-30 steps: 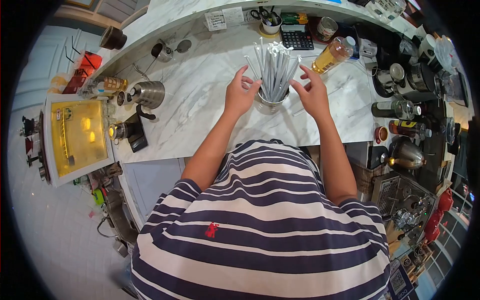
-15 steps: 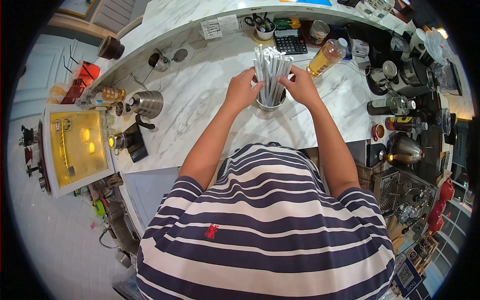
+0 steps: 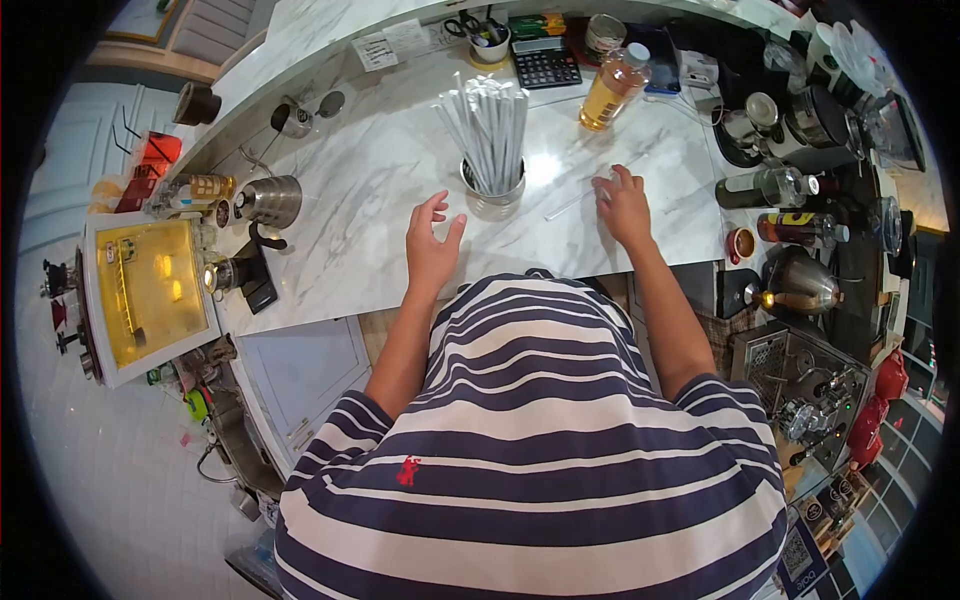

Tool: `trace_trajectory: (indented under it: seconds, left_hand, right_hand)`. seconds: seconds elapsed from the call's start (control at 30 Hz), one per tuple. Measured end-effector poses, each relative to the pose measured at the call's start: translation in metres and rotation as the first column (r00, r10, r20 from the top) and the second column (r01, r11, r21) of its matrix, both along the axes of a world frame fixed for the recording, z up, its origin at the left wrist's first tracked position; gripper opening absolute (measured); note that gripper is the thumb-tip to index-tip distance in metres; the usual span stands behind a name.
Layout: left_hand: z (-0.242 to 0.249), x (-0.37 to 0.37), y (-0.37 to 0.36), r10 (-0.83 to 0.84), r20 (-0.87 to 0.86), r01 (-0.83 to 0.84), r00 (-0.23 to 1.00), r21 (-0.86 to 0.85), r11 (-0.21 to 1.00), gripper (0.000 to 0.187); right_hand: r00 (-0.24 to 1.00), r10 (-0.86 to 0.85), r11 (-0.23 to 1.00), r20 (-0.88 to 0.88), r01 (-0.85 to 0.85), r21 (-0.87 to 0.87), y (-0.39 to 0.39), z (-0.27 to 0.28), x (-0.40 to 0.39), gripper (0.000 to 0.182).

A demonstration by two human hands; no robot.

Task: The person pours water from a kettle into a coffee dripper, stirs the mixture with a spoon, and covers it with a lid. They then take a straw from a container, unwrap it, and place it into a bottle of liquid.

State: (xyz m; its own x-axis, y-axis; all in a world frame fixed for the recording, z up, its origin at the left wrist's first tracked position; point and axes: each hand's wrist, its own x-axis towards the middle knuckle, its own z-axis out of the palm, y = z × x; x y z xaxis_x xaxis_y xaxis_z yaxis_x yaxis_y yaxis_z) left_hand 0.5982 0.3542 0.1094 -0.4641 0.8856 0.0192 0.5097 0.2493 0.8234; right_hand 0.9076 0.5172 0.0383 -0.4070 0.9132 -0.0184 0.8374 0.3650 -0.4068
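Observation:
A metal cup (image 3: 494,203) on the marble counter holds a thick bundle of paper-wrapped straws (image 3: 487,130), which stand upright and fan out at the top. Left of the cup and a little nearer to me, my left hand (image 3: 432,245) is raised with fingers apart and nothing in it. To the cup's right, a single loose straw (image 3: 568,207) lies slantwise on the counter. My right hand (image 3: 625,208) is over its far end, palm down, with bent fingers apart and fingertips right at the straw.
Behind the cup are a calculator (image 3: 545,63), a pot with scissors (image 3: 490,48) and a bottle of amber liquid (image 3: 613,88). A steel kettle (image 3: 272,201) and black scale (image 3: 262,285) stand left. More bottles (image 3: 765,187) and an espresso machine (image 3: 800,395) are at right.
Both hands have let go of the straws in the cup. The left drew back toward me; the right moved right and down to the loose straw. The view has shifted slightly.

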Motion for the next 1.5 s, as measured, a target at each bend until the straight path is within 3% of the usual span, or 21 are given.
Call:
trace_trajectory:
  seconds: [0.17, 0.27, 0.37, 0.5, 0.53, 0.57, 0.67, 0.77, 0.87, 1.0, 1.3, 1.4, 1.43, 1.5]
  left_hand:
    - [0.011, 0.04, 0.013, -0.132, 0.026, 0.13, 0.991, 0.054, 0.99, 0.043]
    - [0.022, 0.065, 0.032, -0.161, 0.028, 0.158, 0.987, 0.077, 0.984, 0.04]
    - [0.027, 0.088, 0.055, -0.157, 0.047, 0.152, 0.986, 0.104, 0.983, 0.039]
    - [0.019, 0.123, 0.082, -0.19, 0.154, 0.172, 0.97, 0.119, 0.978, 0.042]
    - [0.017, 0.131, 0.096, -0.195, 0.171, 0.176, 0.966, 0.119, 0.977, 0.043]
    - [0.007, 0.135, 0.111, -0.233, 0.189, 0.218, 0.954, 0.1, 0.971, 0.056]
    - [-0.029, 0.149, 0.169, -0.12, 0.306, 0.121, 0.944, 0.018, 0.993, 0.071]
    - [-0.047, 0.142, 0.222, -0.08, 0.14, 0.102, 0.987, -0.164, 0.981, 0.082]
    - [-0.058, 0.136, 0.255, -0.2, 0.076, 0.211, 0.977, -0.209, 0.955, 0.085]
    - [-0.058, 0.147, 0.264, -0.247, 0.015, 0.247, 0.969, -0.147, 0.958, 0.083]
    - [-0.057, 0.196, 0.295, -0.333, 0.107, 0.333, 0.937, 0.013, 0.943, 0.075]
    - [-0.048, 0.194, 0.302, -0.387, -0.189, 0.359, 0.902, -0.167, 0.918, 0.069]
    - [-0.059, 0.188, 0.301, -0.297, -0.24, 0.282, 0.924, -0.096, 0.955, 0.063]
    - [-0.073, 0.17, 0.301, -0.15, -0.371, 0.111, 0.916, -0.124, 0.986, 0.057]
  right_hand:
    - [0.991, 0.132, 0.983, -0.038, -0.126, 0.131, 0.003, -0.017, 0.016, 0.02]
    - [0.99, 0.138, 0.983, -0.013, -0.135, 0.122, 0.01, -0.015, 0.032, 0.017]
    - [0.989, 0.06, 0.968, -0.138, -0.024, 0.249, 0.022, -0.013, 0.055, 0.014]
    - [0.911, -0.119, 0.919, -0.394, 0.251, 0.304, 0.045, -0.018, 0.084, 0.018]
    - [0.864, -0.164, 0.91, -0.477, 0.32, 0.265, 0.054, -0.017, 0.085, 0.018]
    - [0.806, -0.213, 0.898, -0.552, 0.385, 0.215, 0.061, -0.018, 0.087, 0.019]
    - [0.62, -0.353, 0.875, -0.701, 0.484, -0.013, 0.075, -0.006, 0.087, 0.021]
    - [0.548, -0.398, 0.861, -0.735, 0.501, -0.093, 0.093, 0.005, 0.088, 0.022]
    - [0.535, -0.432, 0.861, -0.726, 0.484, -0.155, 0.107, 0.016, 0.093, 0.021]
    - [0.515, -0.447, 0.859, -0.731, 0.476, -0.19, 0.12, 0.033, 0.1, 0.02]
    - [0.514, -0.445, 0.859, -0.733, 0.477, -0.187, 0.153, 0.03, 0.124, 0.02]
    - [0.541, -0.453, 0.862, -0.708, 0.468, -0.194, 0.154, 0.024, 0.125, 0.021]
    - [0.545, -0.453, 0.863, -0.705, 0.465, -0.195, 0.155, 0.022, 0.125, 0.021]
    - [0.544, -0.457, 0.863, -0.704, 0.463, -0.202, 0.153, 0.018, 0.122, 0.021]
